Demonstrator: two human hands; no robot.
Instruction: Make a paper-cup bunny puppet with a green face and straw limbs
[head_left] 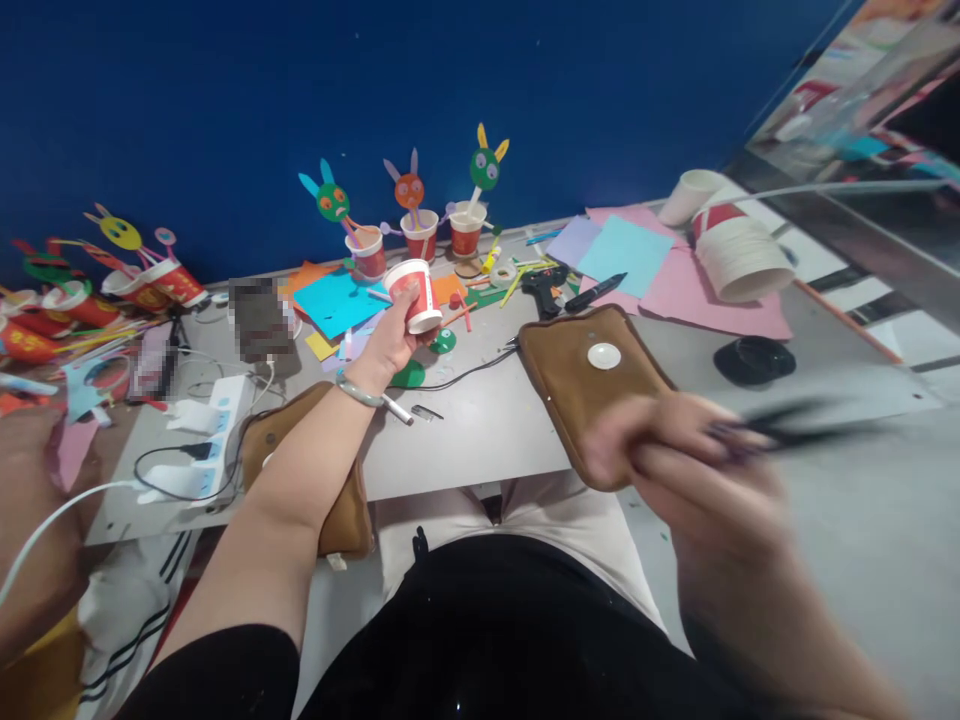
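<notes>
My left hand (391, 340) is closed around a red and white paper cup (420, 290), held tilted over the middle of the table. Out to the right, my right hand (697, 460) is smeared by motion. Its fingers are wrapped round what look like dark scissors (795, 420), blades apart and pointing right. Beneath the cup lie a green paper disc with an eye (443, 341) and a plain green disc (409, 375). A white marker-like stick (397, 409) rests by my left wrist.
Behind stand several cup puppets (466, 235) against the blue wall. A brown hot-water bag (589, 375), glue gun (546, 290), coloured paper (626, 255) and stacked paper cups (742, 260) lie rightward. A power strip (221, 430) and another person's arm (37, 510) are left.
</notes>
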